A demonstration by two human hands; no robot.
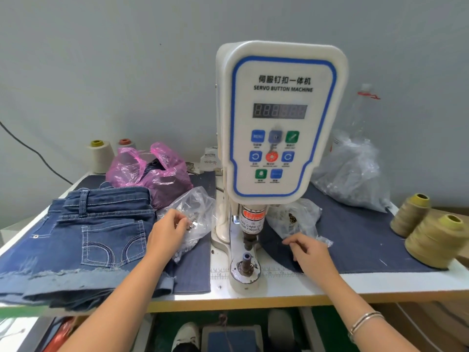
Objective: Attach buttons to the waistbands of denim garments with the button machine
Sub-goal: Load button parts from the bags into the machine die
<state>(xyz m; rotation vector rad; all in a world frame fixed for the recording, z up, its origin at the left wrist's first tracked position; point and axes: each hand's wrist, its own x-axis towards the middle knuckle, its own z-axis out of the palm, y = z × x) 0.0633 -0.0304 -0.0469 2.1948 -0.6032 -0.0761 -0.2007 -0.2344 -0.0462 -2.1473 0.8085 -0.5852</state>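
A white counter [380, 283] with a wooden front edge carries everything, partly covered by dark blue denim cloth [360, 232]. At its middle stands the white servo button machine [276, 118], its blue-bordered control panel facing the camera and its lower die post [246, 261] directly under the punch head. A stack of denim shorts [83, 240] lies on the left part of the counter, waistband toward the wall, frayed hems toward the front edge. Behind the shorts sits a pink plastic bag [152, 171], and to the machine's right a large clear bag [352, 171]. Two olive thread cones [431, 232] stand at the far right. A clear bag of metal buttons [195, 212] lies between shorts and machine; the left hand [166, 235] reaches into it, its fingers pinching small silver buttons. The right hand [308, 252] rests by a smaller clear bag [294, 219] beside the die post, fingers loosely curled; whether they grasp anything I cannot tell.
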